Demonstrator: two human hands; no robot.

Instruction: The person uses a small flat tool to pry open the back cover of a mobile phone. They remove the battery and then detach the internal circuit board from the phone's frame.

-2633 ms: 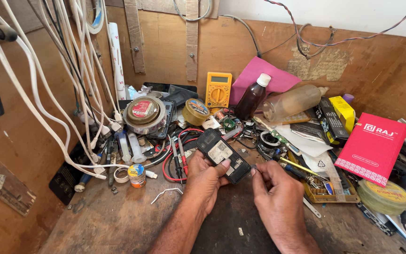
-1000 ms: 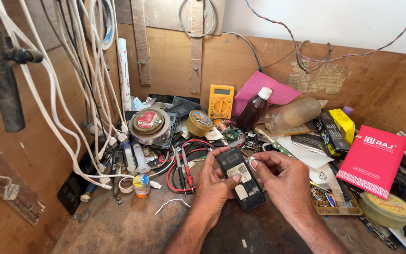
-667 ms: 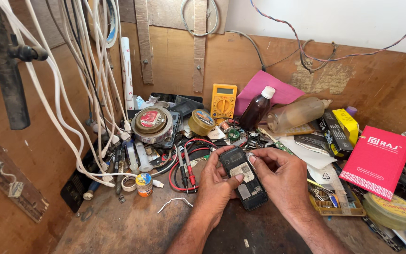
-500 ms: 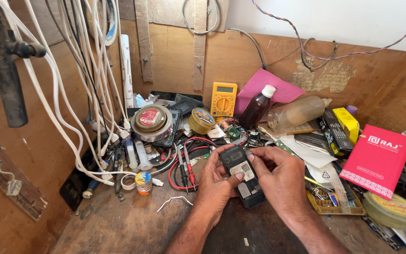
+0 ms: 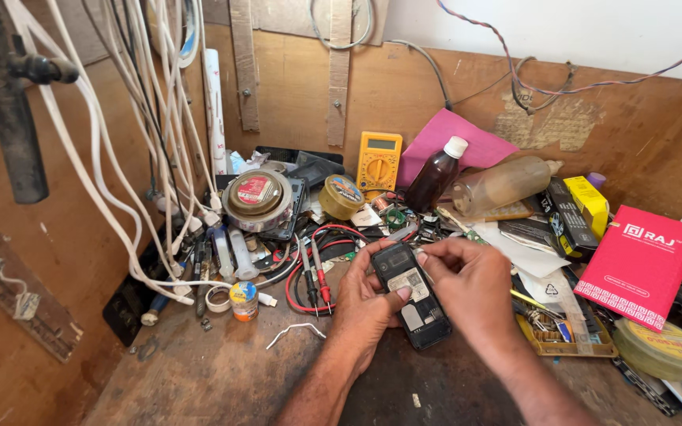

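On the cluttered wooden table [image 5: 199,371], w/ a yellow multimeter [image 5: 379,162] and a brown bottle [image 5: 433,175] at the back, both hands hold a small black phone [image 5: 409,296] w/ its back cover off, just above the table. The left hand [image 5: 365,308] cradles it, thumb pressed on the back; the right hand [image 5: 471,288] pinches its top edge. Step in hand looks like work on the open back; next move prob. needs a steady grip and fine finger work.

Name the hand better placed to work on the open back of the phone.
Right, probably. The right hand has fingertips at the phone top edge, while the left hand cradles it, thumb on its back.
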